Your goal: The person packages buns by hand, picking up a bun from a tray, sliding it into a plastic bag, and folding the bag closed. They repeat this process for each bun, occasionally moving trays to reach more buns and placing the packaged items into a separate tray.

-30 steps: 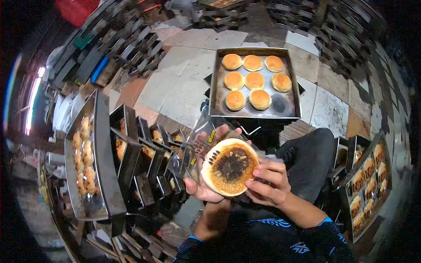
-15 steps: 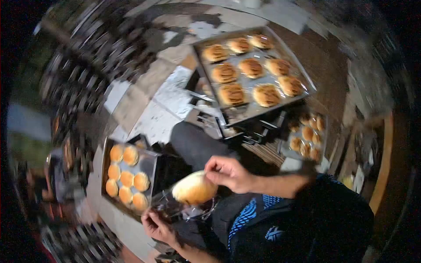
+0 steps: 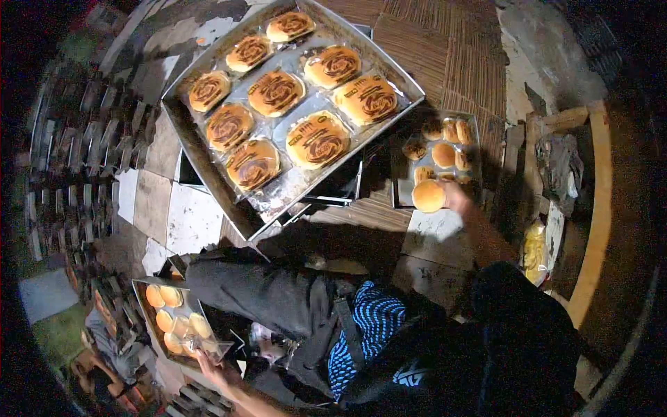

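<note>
My right hand (image 3: 455,197) is closed on the edge of a round golden bun (image 3: 429,197), at the near end of the small right tray (image 3: 399,182). At the lower left, my left hand (image 3: 207,363) pinches a clear plastic bag (image 3: 217,347) over the near edge of the left tray (image 3: 141,306). Plain unwrapped buns (image 3: 164,320) lie in that left tray. The fingertips of my right hand are partly hidden behind the bun.
A large metal tray (image 3: 415,96) of wrapped, printed buns (image 3: 318,140) stands at the top centre. Dark stacked racks (image 3: 62,187) line the left side. A yellow packet (image 3: 533,251) lies by a curved wooden edge (image 3: 597,208) at the right. My legs (image 3: 271,288) stretch leftward.
My right hand has moved up and right to the small tray and now holds a bun there. My left hand has moved down-left to the left tray. The view has shifted.
</note>
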### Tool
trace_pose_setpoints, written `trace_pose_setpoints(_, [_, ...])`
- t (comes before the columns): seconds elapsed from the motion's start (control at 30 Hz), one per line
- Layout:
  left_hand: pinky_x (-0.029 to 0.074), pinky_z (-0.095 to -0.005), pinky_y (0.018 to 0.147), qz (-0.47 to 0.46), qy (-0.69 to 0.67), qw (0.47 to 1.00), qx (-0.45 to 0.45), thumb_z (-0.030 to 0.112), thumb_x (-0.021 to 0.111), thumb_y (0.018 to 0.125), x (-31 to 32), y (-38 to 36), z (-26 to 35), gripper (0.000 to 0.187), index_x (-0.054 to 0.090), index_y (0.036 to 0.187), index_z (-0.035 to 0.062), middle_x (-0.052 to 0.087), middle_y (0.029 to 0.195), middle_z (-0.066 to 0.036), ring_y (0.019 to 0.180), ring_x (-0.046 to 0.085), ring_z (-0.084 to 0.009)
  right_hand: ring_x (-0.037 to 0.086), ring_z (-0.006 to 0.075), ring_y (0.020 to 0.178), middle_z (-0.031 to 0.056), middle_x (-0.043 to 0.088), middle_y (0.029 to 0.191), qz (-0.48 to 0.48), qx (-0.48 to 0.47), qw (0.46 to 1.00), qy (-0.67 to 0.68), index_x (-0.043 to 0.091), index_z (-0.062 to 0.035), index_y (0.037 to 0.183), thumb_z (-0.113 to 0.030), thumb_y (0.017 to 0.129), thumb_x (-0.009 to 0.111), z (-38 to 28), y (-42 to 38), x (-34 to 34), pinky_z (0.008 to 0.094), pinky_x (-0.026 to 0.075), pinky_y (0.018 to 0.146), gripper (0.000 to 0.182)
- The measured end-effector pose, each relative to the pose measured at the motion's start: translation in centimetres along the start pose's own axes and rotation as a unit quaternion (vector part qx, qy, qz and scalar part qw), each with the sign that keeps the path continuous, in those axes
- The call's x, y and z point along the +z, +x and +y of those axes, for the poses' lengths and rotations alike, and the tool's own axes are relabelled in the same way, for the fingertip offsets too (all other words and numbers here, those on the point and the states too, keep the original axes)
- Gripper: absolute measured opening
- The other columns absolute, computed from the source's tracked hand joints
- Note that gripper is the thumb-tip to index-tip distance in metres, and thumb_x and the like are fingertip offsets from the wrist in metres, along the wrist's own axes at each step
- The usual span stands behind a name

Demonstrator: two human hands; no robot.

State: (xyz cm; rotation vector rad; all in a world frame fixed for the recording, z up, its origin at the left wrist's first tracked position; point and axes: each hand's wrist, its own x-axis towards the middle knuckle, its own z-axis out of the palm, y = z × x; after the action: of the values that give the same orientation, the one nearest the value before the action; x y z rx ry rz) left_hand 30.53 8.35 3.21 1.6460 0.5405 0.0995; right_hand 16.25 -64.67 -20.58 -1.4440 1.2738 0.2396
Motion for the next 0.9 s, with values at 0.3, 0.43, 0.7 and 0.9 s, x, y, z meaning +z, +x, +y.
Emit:
trace_pose_setpoints(0.3, [0.044, -0.0399, 0.096, 0.064, 0.075, 0.995, -0.003, 0.038, 0.053, 0.097, -1.7, 0.1, 8.1, 0.054, 0.048, 0.134, -0.0006, 0.056, 0.128, -0.016, 0.111, 0.056, -0.0264, 0.049, 0.0392, 0.115, 0.0191, 0.054, 0.128, -0.019, -0.053, 0.912, -0.406, 0.055, -0.0056, 0.122, -0.027, 0.078, 0.055, 17.5, 11.2, 14.9, 0.0539, 0.041, 0.095, 0.049])
trace_pose_setpoints(0.43, [0.043, -0.0414, 0.098, 0.015, 0.129, 0.989, 0.068, 0.035, 0.052, 0.097, -2.1, 0.9, 9.2, 0.057, 0.043, 0.138, -0.0047, 0.047, 0.138, -0.017, 0.117, 0.052, -0.0277, 0.034, 0.0383, 0.131, 0.0191, 0.038, 0.143, -0.003, -0.059, 0.861, -0.505, 0.044, -0.0007, 0.134, -0.044, 0.076, 0.064, 12.4, -0.1, 17.0, 0.0479, 0.027, 0.111, 0.075])
trace_pose_setpoints(0.7, [0.043, -0.0423, 0.102, 0.0, 0.193, 0.975, 0.109, 0.038, 0.049, 0.098, -5.4, 4.4, 6.5, 0.062, 0.037, 0.145, 0.0003, 0.047, 0.138, -0.017, 0.121, 0.05, -0.0293, 0.046, 0.0336, 0.116, 0.0169, 0.048, 0.129, -0.09, 0.071, 0.826, -0.551, 0.049, -0.0048, 0.131, -0.033, 0.079, 0.065, 16.1, -3.5, 15.4, 0.0427, 0.037, 0.099, 0.061])
trace_pose_setpoints(0.9, [0.049, -0.0311, 0.078, 0.028, 0.219, 0.97, 0.099, 0.035, 0.054, 0.094, -6.8, 3.3, 5.1, 0.063, 0.037, 0.147, 0.0046, 0.052, 0.134, -0.013, 0.106, 0.056, -0.021, 0.053, 0.0298, 0.107, 0.0155, 0.055, 0.118, -0.03, 0.06, 0.863, -0.501, 0.054, -0.0069, 0.126, -0.024, 0.078, 0.067, 15.2, -0.3, 15.1, 0.0389, 0.043, 0.09, 0.053])
